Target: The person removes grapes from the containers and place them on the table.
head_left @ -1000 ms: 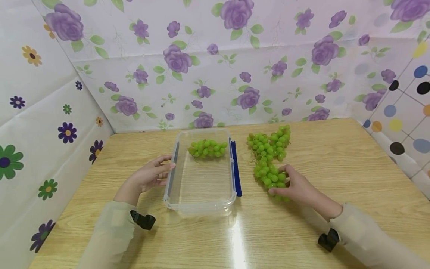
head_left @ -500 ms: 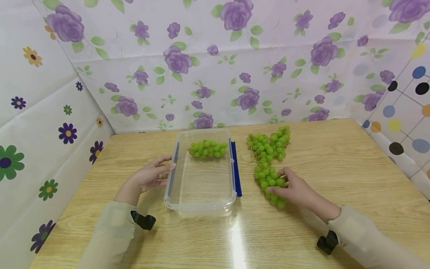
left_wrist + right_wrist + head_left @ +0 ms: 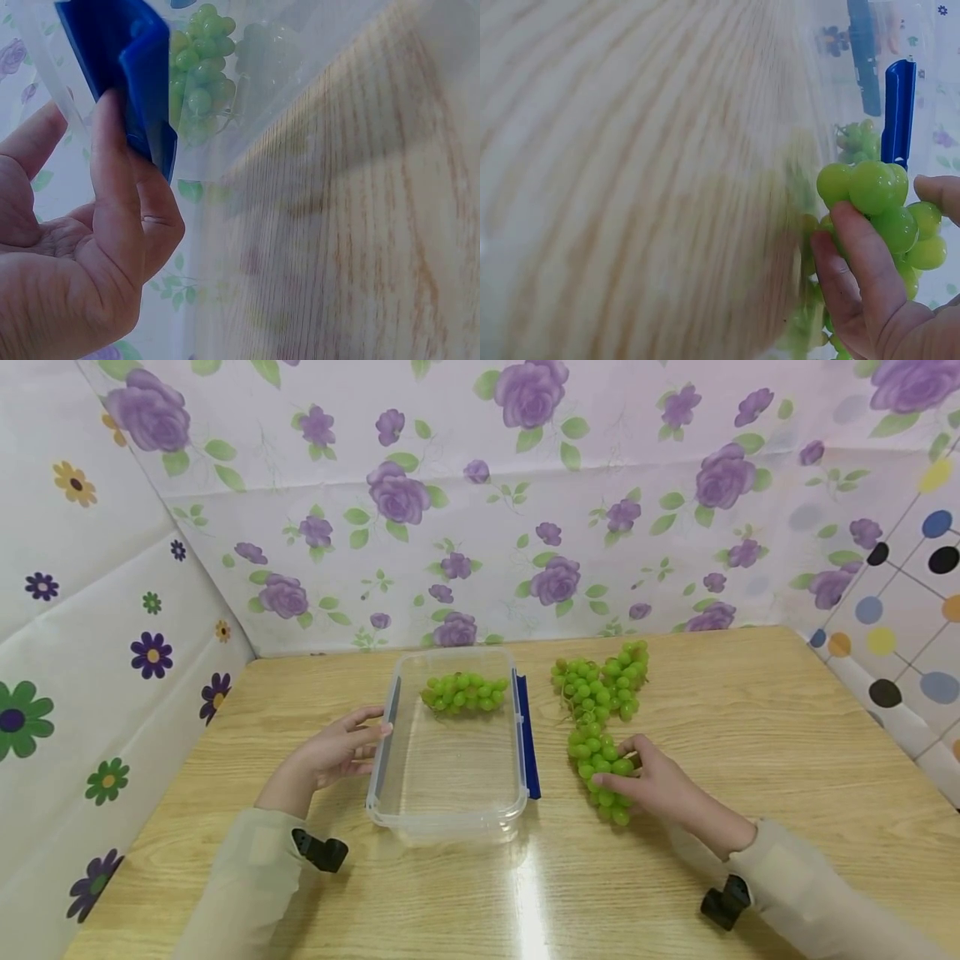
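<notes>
A clear plastic container (image 3: 450, 777) with blue side latches stands on the table, one bunch of green grapes (image 3: 463, 692) inside at its far end. My left hand (image 3: 341, 752) holds its left side, thumb at the rim and fingers at the blue latch (image 3: 150, 82). To the right of the container, my right hand (image 3: 652, 777) grips the nearest bunch of grapes (image 3: 600, 760) between thumb and fingers; the right wrist view shows fingertips under the grapes (image 3: 874, 187). Just behind lie more green grapes (image 3: 585, 685), close against the held bunch, and another cluster (image 3: 626, 672).
The wooden table (image 3: 750, 718) backs onto a flowered sheet (image 3: 480, 527), with patterned sheets at both sides. The blue latch (image 3: 527, 735) on the container's right side sticks out toward the grapes.
My right hand has shifted slightly left, its thumb further over the near bunch, whose lower end now shows more. The left hand and the container have stayed in place.
</notes>
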The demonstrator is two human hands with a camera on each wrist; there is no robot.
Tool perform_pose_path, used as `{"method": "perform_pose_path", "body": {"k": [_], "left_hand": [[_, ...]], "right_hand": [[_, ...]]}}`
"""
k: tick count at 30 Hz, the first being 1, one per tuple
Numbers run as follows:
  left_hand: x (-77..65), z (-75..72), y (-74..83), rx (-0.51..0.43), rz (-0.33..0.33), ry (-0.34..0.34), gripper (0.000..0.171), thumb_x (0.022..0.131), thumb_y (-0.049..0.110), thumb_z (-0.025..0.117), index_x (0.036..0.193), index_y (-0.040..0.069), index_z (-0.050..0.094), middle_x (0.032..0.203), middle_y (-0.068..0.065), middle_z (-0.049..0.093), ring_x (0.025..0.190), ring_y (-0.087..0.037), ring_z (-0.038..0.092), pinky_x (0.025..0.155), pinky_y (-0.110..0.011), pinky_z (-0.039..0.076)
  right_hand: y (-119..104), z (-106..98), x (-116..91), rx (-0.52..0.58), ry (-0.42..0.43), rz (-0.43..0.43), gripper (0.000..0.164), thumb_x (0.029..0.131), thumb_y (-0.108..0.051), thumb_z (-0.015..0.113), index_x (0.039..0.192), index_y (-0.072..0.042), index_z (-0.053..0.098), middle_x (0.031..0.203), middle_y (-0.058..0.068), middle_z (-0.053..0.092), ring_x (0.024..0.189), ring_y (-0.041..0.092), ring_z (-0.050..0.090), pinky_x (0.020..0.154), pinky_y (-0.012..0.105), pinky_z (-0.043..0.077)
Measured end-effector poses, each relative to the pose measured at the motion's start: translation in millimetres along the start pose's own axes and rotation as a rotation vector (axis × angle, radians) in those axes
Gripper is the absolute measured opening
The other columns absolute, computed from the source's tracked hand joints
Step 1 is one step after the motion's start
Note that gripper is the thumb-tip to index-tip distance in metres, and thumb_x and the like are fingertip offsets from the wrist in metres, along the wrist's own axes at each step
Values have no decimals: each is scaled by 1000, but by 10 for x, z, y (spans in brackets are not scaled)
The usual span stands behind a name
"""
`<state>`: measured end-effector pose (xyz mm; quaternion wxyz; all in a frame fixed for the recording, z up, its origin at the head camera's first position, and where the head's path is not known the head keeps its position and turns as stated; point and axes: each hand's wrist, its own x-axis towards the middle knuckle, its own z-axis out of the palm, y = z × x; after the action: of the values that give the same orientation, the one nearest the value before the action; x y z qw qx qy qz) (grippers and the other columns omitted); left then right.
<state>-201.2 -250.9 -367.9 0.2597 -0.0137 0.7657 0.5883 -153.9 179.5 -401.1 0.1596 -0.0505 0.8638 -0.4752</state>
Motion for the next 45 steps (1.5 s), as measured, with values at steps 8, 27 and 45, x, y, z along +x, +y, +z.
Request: {"method": "perform_pose_path", "body": {"k": [8,27,45], "left_hand": [[10,-9,-12,-5,-1,1,73,98,35,52,154,13,11,131,-9,38,81,-6,50,65,-19,50],[3,-1,-1,-11,-1,5,73,98,34,52,154,13,10,135,-11,36,83,-7,51,65,-20,50],[-9,6,3,-15,0,6,72,98,34,52,154,13,11,135,-11,37,85,-8,51,68,-21,50]], "right_hand": [[-28,23,-5,41,-4,18,65,86,-39,69,123,2,34,124,33,39,76,24,63,63,34,56],[-36,-97,-78,-129,-66,-148,76,83,-34,74,134,6,33,126,33,45,101,36,60,71,36,54],[-18,-126,-98,-286,14,-283,75,84,-37,73,137,4,38,124,27,50,107,39,55,82,46,52]]}}
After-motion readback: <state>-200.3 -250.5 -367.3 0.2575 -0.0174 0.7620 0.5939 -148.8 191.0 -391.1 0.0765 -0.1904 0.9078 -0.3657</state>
